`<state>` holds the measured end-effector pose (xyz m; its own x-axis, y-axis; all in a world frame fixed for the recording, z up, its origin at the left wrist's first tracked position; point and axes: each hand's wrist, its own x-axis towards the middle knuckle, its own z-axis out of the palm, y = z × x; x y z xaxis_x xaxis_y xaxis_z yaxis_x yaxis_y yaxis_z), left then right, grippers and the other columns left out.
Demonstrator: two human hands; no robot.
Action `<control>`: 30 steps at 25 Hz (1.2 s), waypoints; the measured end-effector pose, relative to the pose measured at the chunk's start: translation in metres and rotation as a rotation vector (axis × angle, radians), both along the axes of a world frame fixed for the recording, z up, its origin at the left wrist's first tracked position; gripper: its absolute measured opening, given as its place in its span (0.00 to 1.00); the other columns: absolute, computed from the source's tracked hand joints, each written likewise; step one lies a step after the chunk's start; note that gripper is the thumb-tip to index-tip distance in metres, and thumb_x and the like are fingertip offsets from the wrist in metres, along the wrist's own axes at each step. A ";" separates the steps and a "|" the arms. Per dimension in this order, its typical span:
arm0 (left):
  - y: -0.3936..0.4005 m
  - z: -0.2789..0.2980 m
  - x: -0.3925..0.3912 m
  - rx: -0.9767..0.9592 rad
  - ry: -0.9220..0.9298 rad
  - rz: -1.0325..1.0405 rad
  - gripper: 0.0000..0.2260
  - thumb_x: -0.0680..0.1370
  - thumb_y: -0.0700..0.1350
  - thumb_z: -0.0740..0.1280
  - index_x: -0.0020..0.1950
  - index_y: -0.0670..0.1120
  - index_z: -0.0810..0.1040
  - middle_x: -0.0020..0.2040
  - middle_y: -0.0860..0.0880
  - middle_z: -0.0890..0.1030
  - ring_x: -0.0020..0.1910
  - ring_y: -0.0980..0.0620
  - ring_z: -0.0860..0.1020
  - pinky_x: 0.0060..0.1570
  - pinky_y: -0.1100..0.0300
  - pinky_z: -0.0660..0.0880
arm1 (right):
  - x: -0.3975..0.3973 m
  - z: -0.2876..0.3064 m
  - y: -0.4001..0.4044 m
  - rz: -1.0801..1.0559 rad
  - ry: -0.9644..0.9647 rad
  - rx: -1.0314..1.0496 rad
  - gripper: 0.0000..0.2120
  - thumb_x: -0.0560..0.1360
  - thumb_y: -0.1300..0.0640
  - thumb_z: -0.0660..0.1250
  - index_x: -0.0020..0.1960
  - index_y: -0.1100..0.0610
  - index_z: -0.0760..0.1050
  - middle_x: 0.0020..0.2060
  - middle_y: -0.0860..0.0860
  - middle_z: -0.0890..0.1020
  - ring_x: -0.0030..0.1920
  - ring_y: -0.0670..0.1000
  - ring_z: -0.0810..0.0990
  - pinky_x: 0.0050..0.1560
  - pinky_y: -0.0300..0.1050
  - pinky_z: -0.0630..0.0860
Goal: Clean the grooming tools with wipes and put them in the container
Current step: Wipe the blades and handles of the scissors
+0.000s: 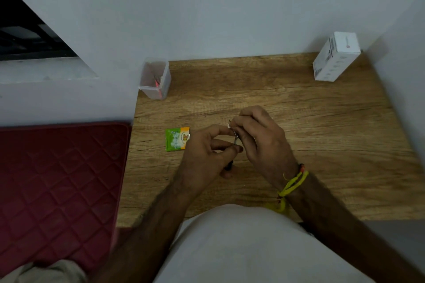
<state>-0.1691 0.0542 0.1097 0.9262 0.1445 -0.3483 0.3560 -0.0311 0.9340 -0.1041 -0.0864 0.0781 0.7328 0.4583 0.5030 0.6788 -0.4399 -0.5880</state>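
Note:
Over the middle of the wooden table (322,145), my left hand (207,151) grips a small pair of scissors (235,139) with thin metal blades and a dark handle that pokes out below the palm. My right hand (259,135) pinches a small white wipe (229,125) against the blades near their tip. A green and orange wipe sachet (177,139) lies flat just left of my left hand. A clear plastic container (155,78) stands at the table's far left corner with a red-tipped tool inside.
A white cardboard box (335,56) stands at the far right corner against the wall. A dark red quilted cushion (57,179) lies left of the table. Grey walls close in the back and right sides.

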 end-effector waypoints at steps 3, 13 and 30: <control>0.001 0.000 -0.001 -0.031 -0.001 0.017 0.13 0.77 0.34 0.71 0.59 0.47 0.80 0.42 0.44 0.87 0.37 0.37 0.84 0.27 0.60 0.77 | -0.001 0.000 0.001 -0.010 0.016 0.018 0.08 0.80 0.63 0.64 0.54 0.65 0.80 0.52 0.57 0.78 0.50 0.51 0.78 0.47 0.47 0.79; -0.002 0.001 -0.002 -0.027 -0.002 0.066 0.11 0.76 0.34 0.72 0.54 0.47 0.81 0.40 0.44 0.87 0.39 0.33 0.83 0.24 0.64 0.73 | -0.004 -0.003 -0.002 0.002 0.032 0.001 0.05 0.78 0.66 0.68 0.52 0.64 0.80 0.51 0.56 0.77 0.49 0.50 0.77 0.48 0.42 0.77; -0.002 -0.002 0.000 -0.004 -0.005 0.022 0.21 0.76 0.33 0.72 0.62 0.53 0.73 0.42 0.45 0.87 0.37 0.39 0.85 0.26 0.60 0.77 | 0.003 -0.004 0.003 0.033 0.075 0.010 0.03 0.79 0.65 0.67 0.51 0.62 0.80 0.48 0.53 0.78 0.47 0.46 0.76 0.46 0.40 0.75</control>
<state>-0.1693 0.0518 0.1076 0.9244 0.1639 -0.3443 0.3521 -0.0199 0.9358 -0.1007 -0.0833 0.0738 0.7535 0.4776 0.4518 0.6463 -0.4119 -0.6424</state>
